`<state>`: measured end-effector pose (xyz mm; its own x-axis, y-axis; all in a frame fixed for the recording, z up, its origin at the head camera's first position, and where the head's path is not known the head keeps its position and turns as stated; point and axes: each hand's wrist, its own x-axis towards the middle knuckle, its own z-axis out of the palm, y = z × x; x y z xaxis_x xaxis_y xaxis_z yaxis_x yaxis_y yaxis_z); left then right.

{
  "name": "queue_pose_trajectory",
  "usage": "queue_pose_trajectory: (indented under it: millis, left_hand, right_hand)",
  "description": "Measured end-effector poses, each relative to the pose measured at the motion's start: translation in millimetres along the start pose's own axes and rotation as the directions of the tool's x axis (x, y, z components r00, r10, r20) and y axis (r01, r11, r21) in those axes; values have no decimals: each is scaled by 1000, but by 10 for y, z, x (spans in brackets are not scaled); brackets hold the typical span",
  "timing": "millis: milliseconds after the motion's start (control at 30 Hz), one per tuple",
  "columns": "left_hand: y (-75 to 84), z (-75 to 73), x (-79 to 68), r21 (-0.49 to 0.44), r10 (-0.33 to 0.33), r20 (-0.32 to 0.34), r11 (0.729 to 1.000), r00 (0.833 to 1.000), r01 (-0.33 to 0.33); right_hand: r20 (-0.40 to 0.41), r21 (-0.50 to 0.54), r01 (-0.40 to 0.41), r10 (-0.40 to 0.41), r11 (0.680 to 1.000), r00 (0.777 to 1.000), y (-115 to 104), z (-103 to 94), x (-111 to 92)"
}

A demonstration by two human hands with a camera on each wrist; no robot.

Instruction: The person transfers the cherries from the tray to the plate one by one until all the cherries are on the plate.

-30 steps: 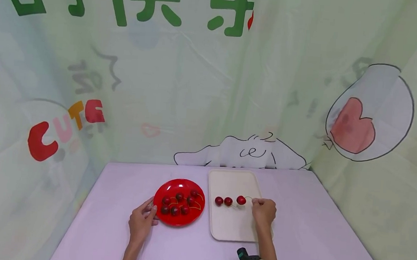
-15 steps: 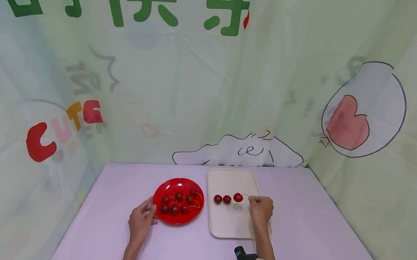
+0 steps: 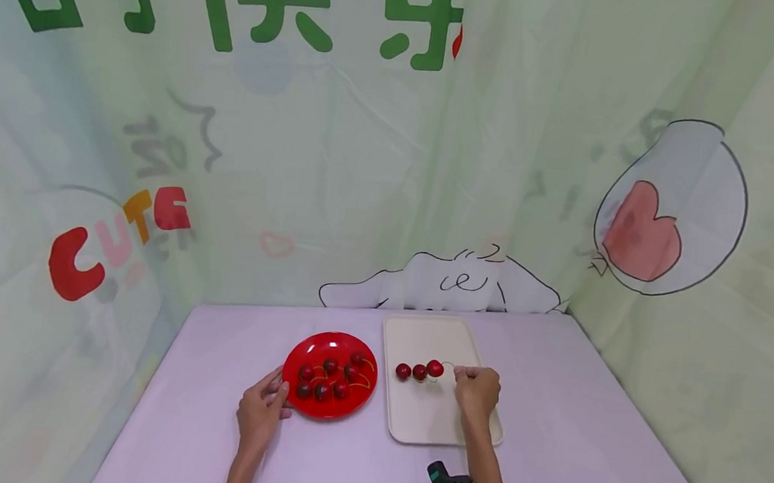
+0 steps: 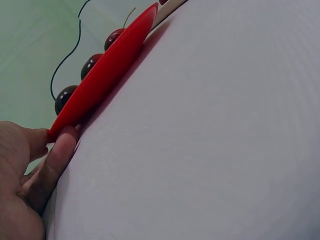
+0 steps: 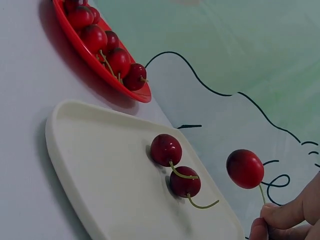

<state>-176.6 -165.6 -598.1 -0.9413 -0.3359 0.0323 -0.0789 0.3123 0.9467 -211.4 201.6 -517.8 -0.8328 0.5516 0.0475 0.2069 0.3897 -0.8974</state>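
Between thumb and fingertips, my right hand [image 3: 477, 389] pinches the stem of a cherry [image 5: 245, 169], which is held up over the cream tray [image 3: 413, 425]. Two more cherries lie side by side on that tray: one cherry [image 5: 166, 150] and, next to it, another cherry [image 5: 185, 181], both with green stems. My left hand [image 3: 261, 411] grips the left rim of a red plate [image 4: 110, 70], thumb on top and fingers below. Several dark red cherries with stems sit on the plate [image 3: 329, 411], left of the tray.
A pale lilac table [image 3: 342, 469] bears the plate and tray. Behind it hangs a light green printed curtain [image 3: 366, 156], which also runs along both sides. A black wrist device [image 3: 448, 479] sits by the right forearm.
The right hand has moved a little to the left, carrying its cherry closer to the two on the tray. The left hand stays at the plate's rim.
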Motion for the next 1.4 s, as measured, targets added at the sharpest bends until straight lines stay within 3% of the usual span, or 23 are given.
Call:
queue_pose_trajectory:
  millis: [567,1400]
  left_hand:
    - [43,-4,-15,-17,7,0,1000,1000,-7]
    - [47,-4,21,-19,3,-12,1000,1000,-4]
  right_hand:
    - [39,5,-53,53,999,998,-47,-9,-91]
    - [58,2,-84,84,996,995,-51,52,-54]
